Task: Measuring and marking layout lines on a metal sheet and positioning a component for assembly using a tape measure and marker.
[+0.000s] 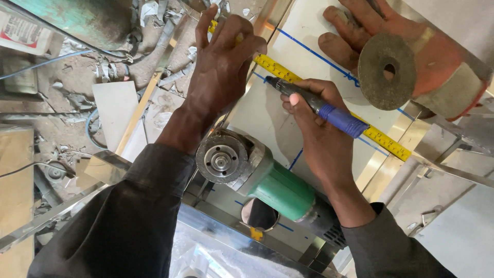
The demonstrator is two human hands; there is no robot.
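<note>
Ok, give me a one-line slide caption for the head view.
Left hand pins a yellow tape measure on sheet metal; right hand marks with a blue marker.

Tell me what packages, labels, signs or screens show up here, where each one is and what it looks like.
Printed package or label: top left corner, lying on the dusty floor beside a green drum; flat, white with a red band, partly cut off by the picture's edge.
No signs or screens show.

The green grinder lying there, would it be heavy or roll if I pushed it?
The green grinder looks chunky with a metal head, so probably heavy for its size. Its rounded body might rock, but the flat disc guard would likely stop it rolling far.
</note>
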